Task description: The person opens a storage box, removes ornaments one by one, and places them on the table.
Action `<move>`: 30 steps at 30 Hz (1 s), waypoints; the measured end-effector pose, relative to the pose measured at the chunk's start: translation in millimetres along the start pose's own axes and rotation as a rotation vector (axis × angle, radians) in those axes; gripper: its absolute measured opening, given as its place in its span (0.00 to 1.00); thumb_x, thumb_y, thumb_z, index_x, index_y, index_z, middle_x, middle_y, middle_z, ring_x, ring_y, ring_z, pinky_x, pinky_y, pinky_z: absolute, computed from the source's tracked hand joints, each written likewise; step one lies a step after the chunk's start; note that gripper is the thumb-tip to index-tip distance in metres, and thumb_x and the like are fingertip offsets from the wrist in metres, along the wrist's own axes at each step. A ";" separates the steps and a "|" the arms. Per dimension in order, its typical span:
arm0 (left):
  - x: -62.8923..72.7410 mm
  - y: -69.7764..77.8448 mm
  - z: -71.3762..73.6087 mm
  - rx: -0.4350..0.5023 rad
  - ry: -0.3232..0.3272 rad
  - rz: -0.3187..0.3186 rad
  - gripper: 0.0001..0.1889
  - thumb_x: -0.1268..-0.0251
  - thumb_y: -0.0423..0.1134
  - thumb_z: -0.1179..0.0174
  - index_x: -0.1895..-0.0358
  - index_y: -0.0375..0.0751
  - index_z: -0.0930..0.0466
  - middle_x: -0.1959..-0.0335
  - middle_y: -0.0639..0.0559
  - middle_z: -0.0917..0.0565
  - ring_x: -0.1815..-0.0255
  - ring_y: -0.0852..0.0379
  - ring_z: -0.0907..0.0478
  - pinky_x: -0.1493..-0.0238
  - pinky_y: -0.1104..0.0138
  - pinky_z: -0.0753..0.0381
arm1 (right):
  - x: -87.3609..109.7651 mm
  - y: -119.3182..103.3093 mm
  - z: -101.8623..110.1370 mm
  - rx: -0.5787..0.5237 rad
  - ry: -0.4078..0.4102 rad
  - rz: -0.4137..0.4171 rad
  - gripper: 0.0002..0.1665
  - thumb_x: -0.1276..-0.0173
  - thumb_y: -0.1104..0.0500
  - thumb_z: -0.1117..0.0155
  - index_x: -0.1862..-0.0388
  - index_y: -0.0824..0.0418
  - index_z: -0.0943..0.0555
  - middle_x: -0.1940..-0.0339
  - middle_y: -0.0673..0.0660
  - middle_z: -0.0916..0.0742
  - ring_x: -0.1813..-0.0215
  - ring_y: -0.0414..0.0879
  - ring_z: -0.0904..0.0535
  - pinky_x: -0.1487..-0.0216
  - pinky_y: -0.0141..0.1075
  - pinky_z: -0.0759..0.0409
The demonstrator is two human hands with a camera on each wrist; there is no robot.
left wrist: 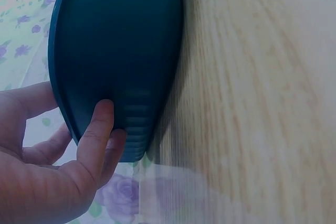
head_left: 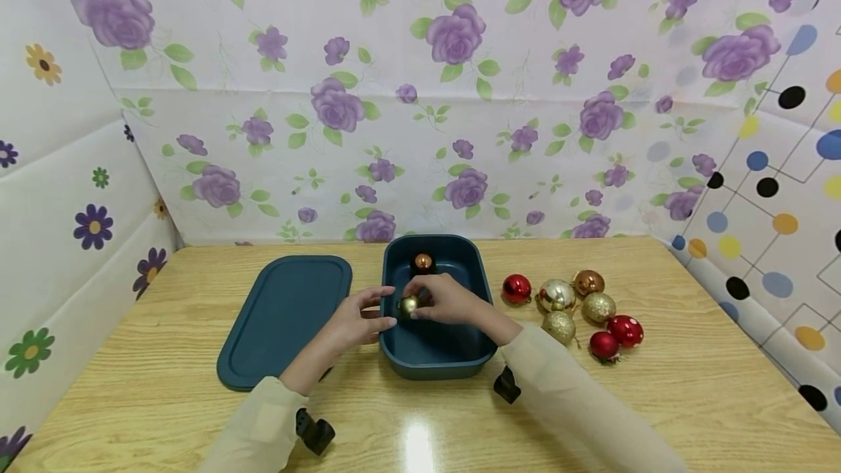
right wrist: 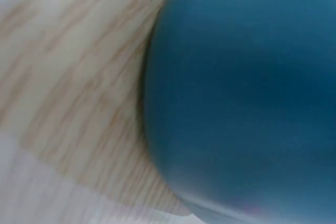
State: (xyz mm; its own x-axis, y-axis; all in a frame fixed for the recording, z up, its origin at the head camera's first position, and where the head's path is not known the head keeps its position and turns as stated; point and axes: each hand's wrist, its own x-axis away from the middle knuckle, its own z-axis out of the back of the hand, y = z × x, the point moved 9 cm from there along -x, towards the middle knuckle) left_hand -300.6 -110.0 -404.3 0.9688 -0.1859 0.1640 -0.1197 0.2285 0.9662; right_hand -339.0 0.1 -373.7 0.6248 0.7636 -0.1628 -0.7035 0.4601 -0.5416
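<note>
A dark teal box (head_left: 436, 369) stands on the table, with a shiny copper Christmas ball (head_left: 423, 262) at its back left. My right hand (head_left: 450, 299) reaches over the box's right wall and pinches a small gold Christmas ball (head_left: 409, 305) between thumb and fingers, inside the box near the left wall. At the left side of the box, my left hand (head_left: 358, 318) has its fingers spread loosely at the rim. In the left wrist view, fingertips (left wrist: 105, 109) lie against the box's wall. The right wrist view shows the blurred outer wall (right wrist: 241, 93) of the box, with the right hand hidden.
A flat teal lid (head_left: 289, 312) lies left of the box. To the right sits a loose group of Christmas balls: shiny red (head_left: 517, 289), large pale gold (head_left: 556, 295), copper (head_left: 588, 282), glittery gold (head_left: 599, 307) and a red one with white dots (head_left: 626, 331). Patterned cloth hangs behind.
</note>
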 end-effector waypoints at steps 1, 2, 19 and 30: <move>0.0 0.1 -0.1 -0.001 0.000 -0.002 0.28 0.41 0.30 0.41 0.36 0.44 0.34 0.36 0.37 0.36 0.45 0.45 0.29 0.58 0.57 0.21 | 2.3 -0.2 1.6 -0.008 0.003 0.002 0.16 0.43 0.64 0.33 0.56 0.63 0.22 0.61 0.56 0.17 0.59 0.46 0.20 0.59 0.30 0.22; 0.0 0.3 0.0 -0.001 0.001 -0.002 0.28 0.41 0.30 0.41 0.36 0.44 0.34 0.36 0.37 0.36 0.45 0.45 0.29 0.59 0.57 0.21 | 4.7 0.0 3.2 -0.017 0.004 0.003 0.16 0.43 0.64 0.33 0.56 0.63 0.22 0.60 0.56 0.17 0.59 0.46 0.20 0.59 0.30 0.22; 2.8 1.6 0.7 -0.003 0.005 0.000 0.28 0.41 0.30 0.40 0.36 0.44 0.34 0.35 0.36 0.39 0.44 0.44 0.30 0.59 0.58 0.21 | 57.0 14.0 61.1 -0.102 0.103 -0.007 0.16 0.41 0.63 0.35 0.53 0.62 0.23 0.58 0.57 0.18 0.60 0.46 0.20 0.62 0.30 0.21; 1.7 1.8 1.0 -0.022 0.005 -0.003 0.28 0.41 0.31 0.40 0.36 0.44 0.34 0.35 0.36 0.39 0.43 0.43 0.31 0.59 0.58 0.21 | 114.1 50.4 120.7 -0.100 0.250 -0.151 0.19 0.40 0.63 0.36 0.50 0.65 0.24 0.54 0.62 0.19 0.54 0.55 0.20 0.58 0.38 0.21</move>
State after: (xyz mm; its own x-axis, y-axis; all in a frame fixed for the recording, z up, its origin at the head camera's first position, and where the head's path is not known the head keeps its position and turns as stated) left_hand -299.4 -110.9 -402.1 0.9702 -0.1818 0.1603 -0.1122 0.2494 0.9619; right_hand -344.1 165.1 -320.0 0.7925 0.5489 -0.2658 -0.5674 0.5036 -0.6515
